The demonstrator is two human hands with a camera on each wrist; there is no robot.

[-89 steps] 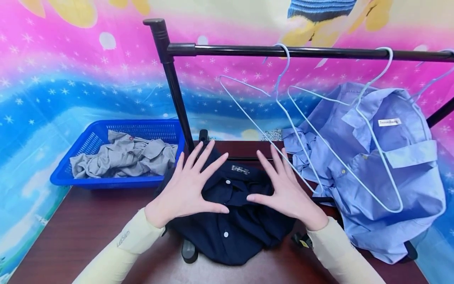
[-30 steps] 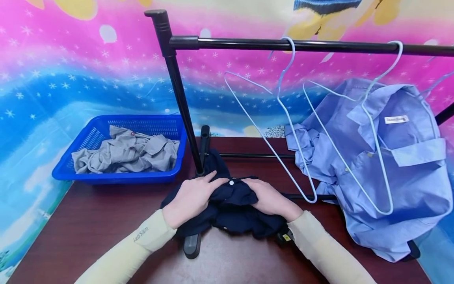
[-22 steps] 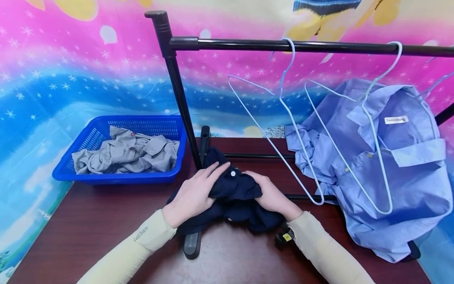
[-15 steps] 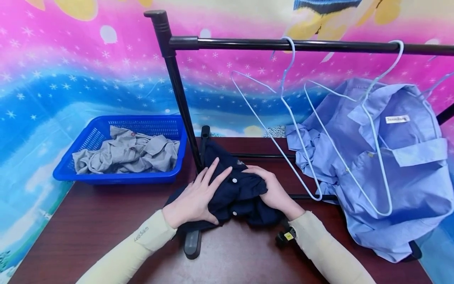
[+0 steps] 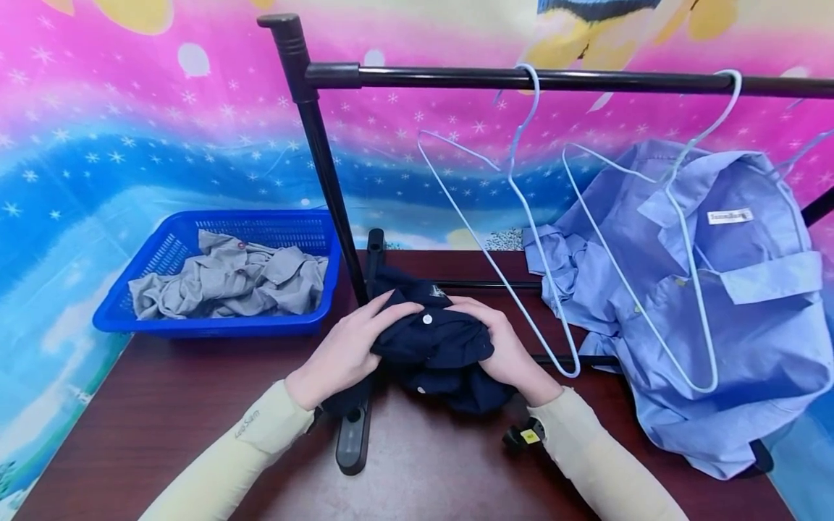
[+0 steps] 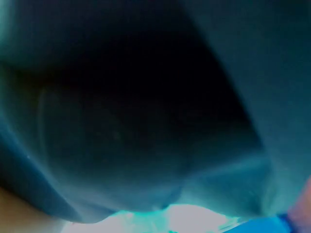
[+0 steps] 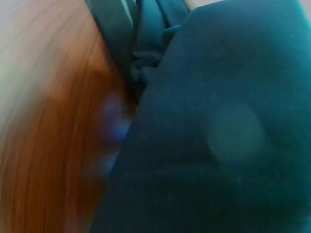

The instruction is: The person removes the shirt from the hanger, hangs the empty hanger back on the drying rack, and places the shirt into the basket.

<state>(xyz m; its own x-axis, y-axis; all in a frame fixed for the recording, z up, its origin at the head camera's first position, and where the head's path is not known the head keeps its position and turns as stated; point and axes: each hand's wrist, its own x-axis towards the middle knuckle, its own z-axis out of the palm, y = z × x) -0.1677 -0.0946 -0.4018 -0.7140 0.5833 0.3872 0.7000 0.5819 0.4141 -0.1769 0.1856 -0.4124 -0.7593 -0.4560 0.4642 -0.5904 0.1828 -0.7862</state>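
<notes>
A navy button-up shirt (image 5: 449, 347) with white buttons lies bunched at the foot of the black rack. My left hand (image 5: 345, 354) grips its left side, thumb and index finger showing on top and the other fingers hidden by cloth. On the opposite side my right hand (image 5: 504, 347) holds a fold, its fingertips partly under the fabric. The collar label shows between the hands. Dark blurred cloth (image 6: 146, 136) fills most of the left wrist view. In the right wrist view the navy fabric (image 7: 218, 121) covers the right side beside the wooden tabletop (image 7: 48, 145).
A black garment rack (image 5: 443, 77) stands over the table (image 5: 215, 405), with pale blue wire hangers (image 5: 521, 181) on its bar. A light blue shirt (image 5: 756, 325) hangs at the right. A blue basket (image 5: 215, 331) holding a grey shirt (image 5: 228, 282) sits at the left.
Three seconds ago both hands were spread over the shirt; now they grip it, bunched smaller. Since half a second ago, the left hand's spread fingers have closed on the cloth.
</notes>
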